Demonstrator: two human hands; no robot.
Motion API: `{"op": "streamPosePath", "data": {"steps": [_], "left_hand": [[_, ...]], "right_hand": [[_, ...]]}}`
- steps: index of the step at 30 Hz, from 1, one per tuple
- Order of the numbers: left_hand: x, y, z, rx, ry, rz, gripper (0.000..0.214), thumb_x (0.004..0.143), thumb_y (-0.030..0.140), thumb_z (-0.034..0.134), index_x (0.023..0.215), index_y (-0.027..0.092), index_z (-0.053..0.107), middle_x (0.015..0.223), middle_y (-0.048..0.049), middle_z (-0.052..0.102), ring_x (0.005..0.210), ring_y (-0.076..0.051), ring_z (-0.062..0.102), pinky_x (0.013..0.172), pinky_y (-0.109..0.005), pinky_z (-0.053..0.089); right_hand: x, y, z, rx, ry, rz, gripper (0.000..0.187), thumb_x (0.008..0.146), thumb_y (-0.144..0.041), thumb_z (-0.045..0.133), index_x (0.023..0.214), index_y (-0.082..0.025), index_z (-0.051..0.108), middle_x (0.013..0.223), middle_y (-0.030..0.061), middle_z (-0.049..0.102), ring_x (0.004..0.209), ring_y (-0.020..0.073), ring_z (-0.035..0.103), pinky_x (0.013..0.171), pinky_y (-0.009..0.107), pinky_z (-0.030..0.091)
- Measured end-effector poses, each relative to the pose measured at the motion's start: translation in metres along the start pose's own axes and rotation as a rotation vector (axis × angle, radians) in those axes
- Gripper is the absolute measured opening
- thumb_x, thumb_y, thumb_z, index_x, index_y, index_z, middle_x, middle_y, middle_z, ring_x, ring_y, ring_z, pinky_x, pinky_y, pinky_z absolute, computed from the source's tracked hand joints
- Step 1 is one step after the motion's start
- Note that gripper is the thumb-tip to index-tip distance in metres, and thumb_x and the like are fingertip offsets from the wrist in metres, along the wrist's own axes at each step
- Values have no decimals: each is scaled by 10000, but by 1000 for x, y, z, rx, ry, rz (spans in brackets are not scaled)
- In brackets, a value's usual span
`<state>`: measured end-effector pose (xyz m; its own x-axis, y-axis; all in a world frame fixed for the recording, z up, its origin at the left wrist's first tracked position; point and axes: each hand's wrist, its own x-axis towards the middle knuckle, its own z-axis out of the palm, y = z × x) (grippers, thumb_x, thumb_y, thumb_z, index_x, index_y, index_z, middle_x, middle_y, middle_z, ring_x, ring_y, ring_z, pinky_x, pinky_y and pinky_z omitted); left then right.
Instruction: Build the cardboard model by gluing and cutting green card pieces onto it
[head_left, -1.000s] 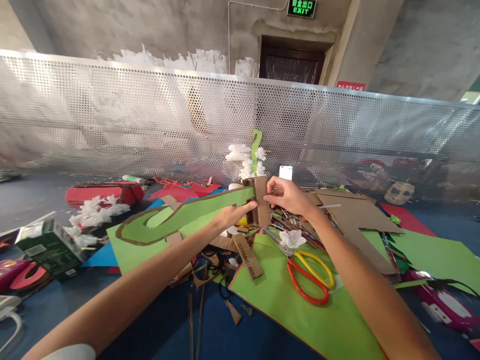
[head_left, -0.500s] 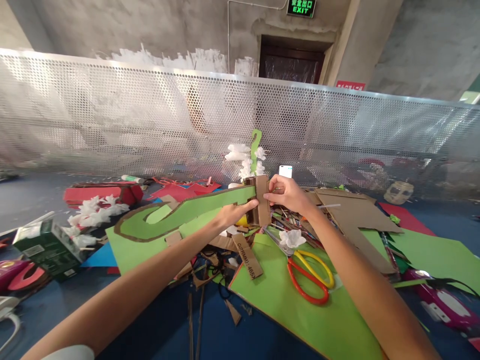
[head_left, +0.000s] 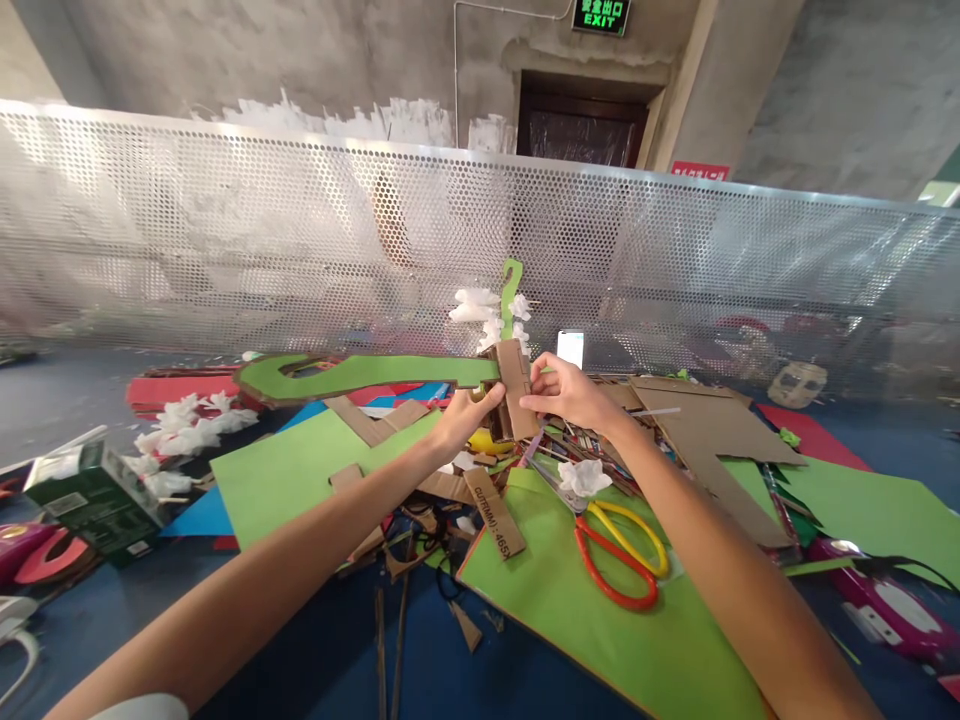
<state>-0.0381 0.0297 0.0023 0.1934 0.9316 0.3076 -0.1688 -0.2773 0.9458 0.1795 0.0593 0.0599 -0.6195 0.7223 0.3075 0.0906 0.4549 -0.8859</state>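
A small brown cardboard box (head_left: 516, 388) is between my two hands. From its left side runs a long green hook-shaped cutout (head_left: 367, 373) with brown cardboard edges. My left hand (head_left: 459, 418) grips the box from the left, its thumb over the near side. At the opposite edge, my right hand (head_left: 568, 392) pinches the box with bent fingers. Behind the box stands a small green curled strip (head_left: 510, 290) with white tissue flowers (head_left: 474, 305) around it. Large scissors (head_left: 619, 560) with red and yellow handles lie on a green sheet (head_left: 577, 640) nearer me.
Flat cardboard (head_left: 705, 440) and sticks lie to the right, with a magenta glue gun (head_left: 885, 610) beyond. At left are a green box (head_left: 94, 495), white tissue flowers and a red cardboard piece (head_left: 172, 390). A perforated metal panel (head_left: 300, 230) runs across the back.
The green hook cutout has swung up and away from me at its left end, now lying nearly level. The cardboard box has tilted, its top moving left. Both hands still hold it.
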Motion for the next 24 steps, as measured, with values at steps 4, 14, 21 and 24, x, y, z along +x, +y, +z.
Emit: {"op": "streamPosePath", "data": {"steps": [4, 14, 21, 24], "left_hand": [[1, -4, -2, 38, 8, 7, 713, 844, 691, 760, 1281, 128, 723, 1236, -189, 777, 1142, -382, 738, 1019, -541, 567], [0, -3, -7, 281, 20, 97, 929, 723, 840, 745, 1363, 168, 712, 1350, -164, 741, 1349, -426, 618, 1218, -592, 407], [-2, 1, -5, 290, -18, 147, 865, 774, 818, 716, 1358, 180, 717, 1245, -134, 788, 1357, -406, 613, 1233, -575, 398], [0, -6, -9, 242, -12, 135, 812, 784, 773, 748, 1344, 186, 724, 1280, -133, 774, 1362, -402, 609, 1232, -577, 397]], "right_hand": [[0, 1, 0, -8, -6, 26, 527, 728, -432, 920, 938, -248, 474, 760, -48, 640, 655, 135, 652, 615, 283, 576], [-1, -17, 9, 39, 161, -19, 466, 738, -489, 891, 880, -245, 520, 797, -24, 606, 713, 156, 606, 618, 300, 577], [0, -12, 8, 12, 162, -51, 455, 741, -484, 891, 873, -251, 523, 743, -39, 596, 643, 153, 597, 587, 310, 571], [0, -9, 8, -9, 158, -61, 436, 770, -482, 878, 884, -250, 526, 745, -42, 599, 621, 148, 603, 584, 307, 569]]}}
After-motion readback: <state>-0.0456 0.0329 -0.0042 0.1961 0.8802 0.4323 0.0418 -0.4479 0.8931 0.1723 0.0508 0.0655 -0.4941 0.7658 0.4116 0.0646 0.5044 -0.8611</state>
